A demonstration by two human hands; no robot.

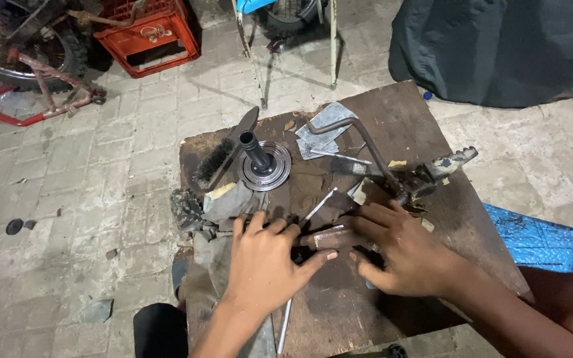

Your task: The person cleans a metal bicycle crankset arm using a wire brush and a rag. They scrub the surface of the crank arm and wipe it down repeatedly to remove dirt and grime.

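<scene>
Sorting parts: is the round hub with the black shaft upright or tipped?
Upright: the round hub lies flat on the brown board, shaft pointing up.

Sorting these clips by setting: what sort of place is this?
Probably an informal motorcycle repair spot on a paved floor. A grimy wooden board holds a round hub with a shaft and a wire brush; a wheel on a red frame stands nearby.

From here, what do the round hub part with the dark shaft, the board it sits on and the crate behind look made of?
Round hub part: seems bare metal, with greyish shiny rings; its shaft is dark, maybe greased steel. Board: looks like worn brown wood or plywood, with chipped edges and a stained matte face. Crate: likely red moulded plastic, with an open lattice.
</scene>
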